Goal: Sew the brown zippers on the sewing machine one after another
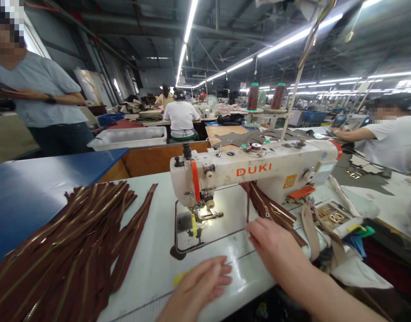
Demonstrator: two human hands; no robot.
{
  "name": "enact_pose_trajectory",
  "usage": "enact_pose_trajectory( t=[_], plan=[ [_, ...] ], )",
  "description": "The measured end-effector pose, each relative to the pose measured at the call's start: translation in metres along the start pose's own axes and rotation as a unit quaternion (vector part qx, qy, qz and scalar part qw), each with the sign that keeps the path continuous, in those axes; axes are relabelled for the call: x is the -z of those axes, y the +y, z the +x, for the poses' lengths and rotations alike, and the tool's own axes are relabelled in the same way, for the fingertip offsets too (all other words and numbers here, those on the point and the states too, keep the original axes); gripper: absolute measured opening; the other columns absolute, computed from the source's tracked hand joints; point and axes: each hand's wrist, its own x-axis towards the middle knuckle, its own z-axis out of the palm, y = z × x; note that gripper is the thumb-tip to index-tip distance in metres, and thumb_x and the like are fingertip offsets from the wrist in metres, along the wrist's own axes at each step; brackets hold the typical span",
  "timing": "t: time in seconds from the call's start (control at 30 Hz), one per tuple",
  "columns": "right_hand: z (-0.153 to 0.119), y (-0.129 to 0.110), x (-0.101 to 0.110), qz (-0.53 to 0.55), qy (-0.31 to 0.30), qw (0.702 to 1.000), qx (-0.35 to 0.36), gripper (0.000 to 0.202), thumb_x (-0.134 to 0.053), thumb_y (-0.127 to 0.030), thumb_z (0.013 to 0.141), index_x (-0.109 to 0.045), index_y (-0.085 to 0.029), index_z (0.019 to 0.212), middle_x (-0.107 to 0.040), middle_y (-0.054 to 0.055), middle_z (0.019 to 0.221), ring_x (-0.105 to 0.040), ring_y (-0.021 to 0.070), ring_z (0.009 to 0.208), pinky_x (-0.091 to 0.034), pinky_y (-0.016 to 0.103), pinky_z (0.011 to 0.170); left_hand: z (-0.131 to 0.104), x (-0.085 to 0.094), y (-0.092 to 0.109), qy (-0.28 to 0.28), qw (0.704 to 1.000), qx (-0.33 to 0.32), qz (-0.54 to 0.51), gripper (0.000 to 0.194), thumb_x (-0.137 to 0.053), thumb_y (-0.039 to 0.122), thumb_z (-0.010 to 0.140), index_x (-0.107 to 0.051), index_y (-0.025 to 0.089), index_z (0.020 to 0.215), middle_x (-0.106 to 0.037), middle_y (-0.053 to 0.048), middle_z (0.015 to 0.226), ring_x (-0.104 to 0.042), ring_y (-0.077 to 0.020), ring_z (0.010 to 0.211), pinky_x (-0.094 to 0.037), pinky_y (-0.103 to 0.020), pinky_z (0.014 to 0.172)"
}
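Observation:
My right hand [270, 239] is closed in a pinch beside the sewing machine's bed. A narrow brown zipper strip [247, 203] runs up from its fingertips under the machine arm. Lower and to the left, my left hand [205, 281] is over the table edge, fingers loosely stretched, with nothing visible in them. The white sewing machine [222, 172] stands just beyond both hands, its presser foot [208, 213] above the metal plate [230, 203]. Behind my right hand, brown zippers [274, 208] with gold teeth lie under the arm.
A large pile of brown zippers [64, 241] covers the table's left side. Fabric straps [311, 230] and a small tray [334, 213] with metal parts lie at right. A blue table [87, 167] adjoins at left. Other people stand or sit nearby.

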Motion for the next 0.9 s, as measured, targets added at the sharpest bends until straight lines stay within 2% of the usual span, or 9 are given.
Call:
enact_pose_trajectory(
  t=[0.1,0.17,0.23,0.33,0.43,0.63,0.7,0.77,0.9],
  plan=[
    [-0.019,-0.033,-0.006,0.006,-0.037,0.995,0.092,0.019,-0.055,-0.002,0.072,-0.056,-0.02,0.08,-0.062,0.002,0.072,-0.06,0.0194,0.062,-0.043,0.028,0.05,0.019,-0.062,0.015,-0.018,0.885,0.227,-0.406,0.028,-0.047,0.037,0.092,-0.063,0.015,0.088,-0.071,-0.009,0.09,-0.069,-0.0179,0.086,-0.052,-0.028,0.082],
    [-0.028,-0.042,-0.005,0.045,-0.041,0.992,0.108,0.021,-0.057,-0.003,0.073,-0.057,-0.019,0.086,-0.065,0.003,0.077,-0.062,0.02,0.065,-0.047,0.028,0.052,0.026,-0.075,0.026,-0.028,0.813,0.28,-0.51,0.023,-0.054,0.031,0.088,-0.059,0.015,0.074,-0.067,-0.006,0.074,-0.066,-0.0139,0.071,-0.051,-0.022,0.071],
    [-0.035,-0.041,0.0,0.124,-0.041,0.985,0.109,0.017,-0.055,-0.007,0.078,-0.058,-0.02,0.088,-0.066,0.003,0.08,-0.063,0.0189,0.068,-0.051,0.026,0.057,0.027,-0.073,0.03,-0.036,0.793,0.294,-0.532,0.022,-0.057,0.025,0.085,-0.056,0.014,0.066,-0.06,-0.002,0.063,-0.06,-0.0109,0.058,-0.047,-0.019,0.059],
    [-0.042,-0.026,0.01,0.272,-0.055,0.958,0.069,0.014,-0.048,-0.015,0.089,-0.059,-0.023,0.086,-0.066,0.002,0.081,-0.064,0.0156,0.074,-0.052,0.022,0.066,0.021,-0.062,0.022,-0.031,0.839,0.255,-0.48,0.021,-0.063,0.031,0.081,-0.059,0.012,0.072,-0.059,-0.002,0.058,-0.057,-0.0113,0.051,-0.042,-0.019,0.051],
    [-0.044,-0.012,0.005,0.356,-0.057,0.928,-0.094,0.017,-0.047,-0.026,0.092,-0.061,-0.023,0.084,-0.066,0.003,0.078,-0.063,0.0164,0.073,-0.052,0.024,0.065,0.013,-0.056,0.007,-0.031,0.902,0.213,-0.373,0.044,-0.066,0.056,0.075,-0.06,0.013,0.084,-0.059,-0.002,0.052,-0.053,-0.0134,0.041,-0.039,-0.023,0.044],
    [-0.045,-0.019,-0.032,0.657,-0.229,0.7,-0.161,0.032,-0.065,-0.042,0.079,-0.066,-0.02,0.102,-0.067,0.004,0.082,-0.064,0.019,0.079,-0.051,0.03,0.079,0.005,-0.049,0.011,-0.065,0.953,0.168,-0.243,0.06,-0.068,0.071,0.059,-0.06,0.013,0.07,-0.05,0.002,0.045,-0.042,-0.009,0.039,-0.03,-0.022,0.042],
    [-0.046,-0.023,-0.037,0.687,-0.245,0.665,-0.161,0.033,-0.066,-0.044,0.078,-0.068,-0.02,0.1,-0.066,0.003,0.078,-0.063,0.0179,0.075,-0.051,0.029,0.074,0.004,-0.046,0.015,-0.081,0.957,0.175,-0.218,0.061,-0.066,0.074,0.057,-0.059,0.014,0.065,-0.049,0.003,0.044,-0.04,-0.0084,0.038,-0.029,-0.022,0.041],
    [-0.045,-0.025,-0.037,0.672,-0.242,0.681,-0.159,0.03,-0.064,-0.043,0.082,-0.07,-0.019,0.097,-0.066,0.003,0.077,-0.062,0.018,0.074,-0.051,0.028,0.072,0.003,-0.043,0.016,-0.082,0.958,0.184,-0.204,0.06,-0.065,0.074,0.058,-0.059,0.014,0.06,-0.048,0.003,0.043,-0.039,-0.0083,0.038,-0.029,-0.023,0.041],
    [-0.048,-0.025,-0.032,0.569,-0.195,0.786,-0.144,0.025,-0.057,-0.038,0.087,-0.072,-0.021,0.097,-0.069,0.005,0.089,-0.063,0.0216,0.086,-0.051,0.028,0.08,0.002,-0.043,0.016,-0.05,0.95,0.207,-0.23,0.049,-0.07,0.062,0.06,-0.058,0.014,0.058,-0.051,0.001,0.047,-0.043,-0.0093,0.041,-0.034,-0.023,0.044]
  ],
)
